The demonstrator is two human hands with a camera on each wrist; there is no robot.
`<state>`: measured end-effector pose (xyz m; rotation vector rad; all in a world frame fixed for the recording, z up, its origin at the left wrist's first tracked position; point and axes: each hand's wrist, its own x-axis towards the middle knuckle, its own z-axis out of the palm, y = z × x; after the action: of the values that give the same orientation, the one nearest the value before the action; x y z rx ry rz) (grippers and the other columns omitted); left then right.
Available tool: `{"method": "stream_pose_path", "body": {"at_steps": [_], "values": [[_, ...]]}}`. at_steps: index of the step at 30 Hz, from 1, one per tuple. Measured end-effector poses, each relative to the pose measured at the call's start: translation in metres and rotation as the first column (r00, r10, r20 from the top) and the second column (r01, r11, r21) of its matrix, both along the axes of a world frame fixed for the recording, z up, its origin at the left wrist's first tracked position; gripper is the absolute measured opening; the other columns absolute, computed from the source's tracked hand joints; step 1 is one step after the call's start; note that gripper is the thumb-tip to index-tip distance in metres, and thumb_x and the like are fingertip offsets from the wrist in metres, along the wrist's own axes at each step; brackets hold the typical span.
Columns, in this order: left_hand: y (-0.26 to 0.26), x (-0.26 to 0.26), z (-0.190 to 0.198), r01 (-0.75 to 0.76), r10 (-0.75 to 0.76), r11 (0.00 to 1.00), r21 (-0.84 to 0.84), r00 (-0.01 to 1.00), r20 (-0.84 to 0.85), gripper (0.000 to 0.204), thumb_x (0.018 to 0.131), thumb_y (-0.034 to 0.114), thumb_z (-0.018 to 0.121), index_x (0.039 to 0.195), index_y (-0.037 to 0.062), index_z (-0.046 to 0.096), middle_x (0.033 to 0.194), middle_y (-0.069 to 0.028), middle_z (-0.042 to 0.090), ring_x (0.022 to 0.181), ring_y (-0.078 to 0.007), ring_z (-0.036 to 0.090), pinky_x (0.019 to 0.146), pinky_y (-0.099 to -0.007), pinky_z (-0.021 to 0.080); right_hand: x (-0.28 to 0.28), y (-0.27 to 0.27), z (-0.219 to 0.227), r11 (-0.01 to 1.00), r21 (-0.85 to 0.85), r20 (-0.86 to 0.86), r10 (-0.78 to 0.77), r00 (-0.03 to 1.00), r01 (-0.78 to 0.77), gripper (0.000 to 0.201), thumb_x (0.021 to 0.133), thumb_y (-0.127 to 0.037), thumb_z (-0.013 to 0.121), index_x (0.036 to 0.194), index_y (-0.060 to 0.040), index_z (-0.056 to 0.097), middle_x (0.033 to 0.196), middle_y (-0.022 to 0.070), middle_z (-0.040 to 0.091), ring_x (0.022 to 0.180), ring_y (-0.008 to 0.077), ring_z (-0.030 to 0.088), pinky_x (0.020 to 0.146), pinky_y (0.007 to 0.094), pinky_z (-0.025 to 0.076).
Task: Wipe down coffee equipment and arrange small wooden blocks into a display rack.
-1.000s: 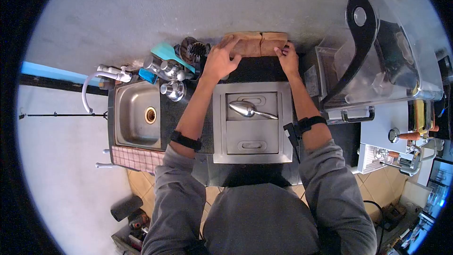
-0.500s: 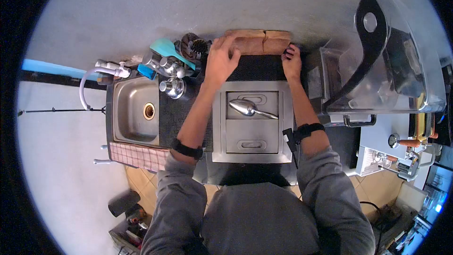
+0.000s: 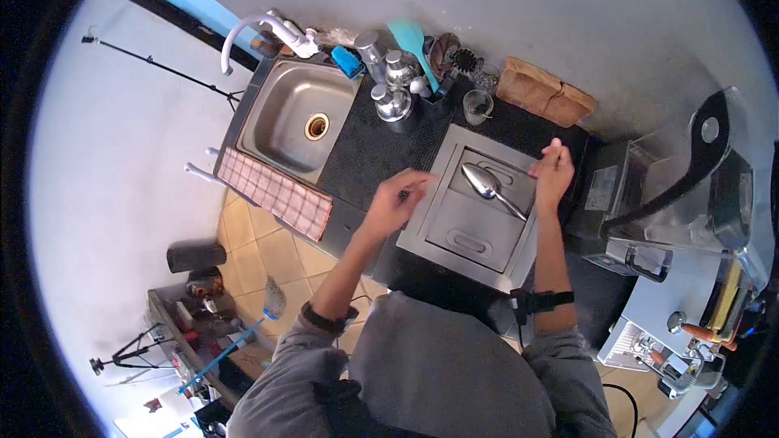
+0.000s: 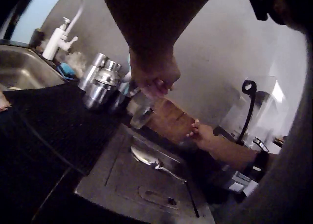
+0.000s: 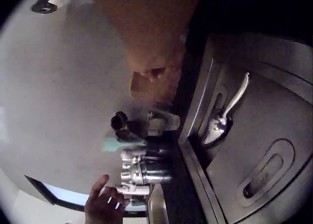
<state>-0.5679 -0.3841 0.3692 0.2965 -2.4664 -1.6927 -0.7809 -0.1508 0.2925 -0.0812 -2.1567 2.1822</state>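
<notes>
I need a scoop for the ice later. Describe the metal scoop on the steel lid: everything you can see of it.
The scoop looks like polished, mirror-bright metal, in one piece: a rounded oval bowl and a slim tapering handle. It lies flat on the steel lid, across the far recessed panel, bowl toward the sink side, handle pointing toward the right hand. Neither hand touches it; only the lid does. The left hand is off the lid's other edge. No contents are visible in the bowl.

Your sleeves (image 3: 454,389) are grey, wrist bands (image 3: 542,301) black. Silver scoop (image 3: 487,185) on a brushed steel lid (image 3: 479,231). Black textured mat (image 3: 375,150). Steel sink (image 3: 284,126) with a brass-coloured drain (image 3: 316,125), white tap (image 3: 264,28). Red-and-white checked cloth (image 3: 276,195). Teal spatula (image 3: 410,36), blue sponge (image 3: 347,61). Brown wooden blocks (image 3: 545,93). Beige floor tiles (image 3: 268,264).
</notes>
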Motion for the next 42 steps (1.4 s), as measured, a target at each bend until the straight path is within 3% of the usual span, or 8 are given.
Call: {"method": "stream_pose_path", "body": {"at_steps": [3, 6, 13, 21, 29, 35, 38, 42], "values": [[0.002, 0.041, 0.005, -0.164, 0.164, 0.985, 0.048, 0.987, 0.002, 0.028, 0.092, -0.004, 0.058, 0.116, 0.0055, 0.068, 0.085, -0.0047, 0.060, 0.082, -0.0133, 0.062, 0.078, -0.0266, 0.051, 0.034, -0.013, 0.020, 0.988, 0.026, 0.059, 0.150, 0.987, -0.151, 0.050, 0.104, -0.038, 0.053, 0.065, -0.0081, 0.046, 0.051, -0.0011, 0.043, 0.041, 0.0076, 0.044, 0.039, 0.0269, 0.037], [0.000, 0.074, -0.001, -0.226, 0.232, 0.955, 0.193, 0.973, -0.010, 0.026, 0.094, -0.002, 0.058, 0.117, 0.0042, 0.068, 0.085, -0.0027, 0.059, 0.081, -0.0117, 0.061, 0.077, -0.0258, 0.051, 0.062, -0.008, 0.019, 0.950, 0.087, 0.107, 0.290, 0.951, -0.299, 0.050, 0.103, -0.038, 0.054, 0.065, -0.0080, 0.045, 0.050, -0.0012, 0.043, 0.040, 0.0075, 0.044, 0.039, 0.0273, 0.036], [-0.018, 0.108, -0.002, -0.164, 0.152, 0.973, 0.161, 0.985, 0.079, 0.022, 0.098, 0.007, 0.059, 0.118, 0.0037, 0.067, 0.073, 0.0013, 0.056, 0.071, -0.0073, 0.057, 0.070, -0.0268, 0.050, 0.124, 0.033, 0.023, 0.847, 0.183, 0.223, 0.459, 0.860, -0.500, 0.045, 0.102, -0.038, 0.056, 0.072, -0.0052, 0.056, 0.052, -0.0010, 0.047, 0.043, 0.0077, 0.045, 0.043, 0.0275, 0.041], [-0.058, 0.156, -0.021, 0.068, -0.055, 0.964, 0.257, 0.997, -0.057, 0.030, 0.092, -0.003, 0.060, 0.120, 0.0054, 0.066, 0.082, -0.0007, 0.062, 0.079, -0.0093, 0.061, 0.078, -0.0266, 0.051, 0.227, 0.080, 0.042, 0.954, 0.170, 0.261, 0.197, 0.945, -0.246, 0.047, 0.104, -0.039, 0.052, 0.075, -0.0016, 0.060, 0.046, -0.0021, 0.041, 0.038, 0.0067, 0.038, 0.038, 0.0267, 0.035], [-0.078, 0.194, -0.065, 0.306, -0.309, 0.881, 0.360, 0.950, -0.052, 0.032, 0.096, -0.001, 0.055, 0.128, 0.0026, 0.060, 0.085, -0.0011, 0.060, 0.082, -0.0110, 0.060, 0.081, -0.0262, 0.050, 0.343, 0.120, 0.041, 0.912, 0.369, 0.346, 0.043, 0.937, -0.178, 0.045, 0.104, -0.037, 0.053, 0.078, -0.0016, 0.063, 0.050, -0.0011, 0.045, 0.041, 0.0067, 0.042, 0.041, 0.0252, 0.037], [-0.041, 0.183, -0.056, 0.488, -0.508, 0.795, 0.359, 0.860, -0.045, 0.028, 0.099, 0.009, 0.057, 0.127, 0.0018, 0.060, 0.088, -0.0019, 0.061, 0.083, -0.0120, 0.061, 0.081, -0.0276, 0.051, 0.446, 0.213, -0.020, 0.910, 0.322, 0.527, 0.057, 0.848, -0.262, 0.022, 0.101, -0.018, 0.049, 0.107, -0.0052, 0.066, 0.075, 0.0043, 0.063, 0.059, 0.0124, 0.060, 0.056, 0.0278, 0.054], [0.003, 0.171, -0.047, 0.591, -0.635, 0.703, 0.395, 0.772, -0.026, 0.029, 0.101, 0.015, 0.057, 0.127, 0.0028, 0.061, 0.088, -0.0026, 0.062, 0.083, -0.0116, 0.061, 0.082, -0.0273, 0.051, 0.519, 0.235, -0.029, 0.974, 0.223, 0.606, -0.121, 0.786, -0.022, 0.020, 0.100, -0.018, 0.052, 0.108, -0.0058, 0.065, 0.076, 0.0056, 0.065, 0.063, 0.0144, 0.063, 0.056, 0.0293, 0.055], [0.091, 0.163, -0.033, 0.743, -0.814, 0.527, 0.412, 0.581, -0.005, 0.031, 0.100, 0.022, 0.061, 0.125, 0.0033, 0.062, 0.088, -0.0022, 0.064, 0.084, -0.0098, 0.061, 0.082, -0.0264, 0.050, 0.638, 0.265, -0.057, 0.944, 0.260, 0.685, -0.330, 0.650, 0.205, 0.026, 0.101, -0.022, 0.051, 0.115, -0.0028, 0.063, 0.084, 0.0104, 0.066, 0.069, 0.0189, 0.066, 0.062, 0.0340, 0.058]]}}
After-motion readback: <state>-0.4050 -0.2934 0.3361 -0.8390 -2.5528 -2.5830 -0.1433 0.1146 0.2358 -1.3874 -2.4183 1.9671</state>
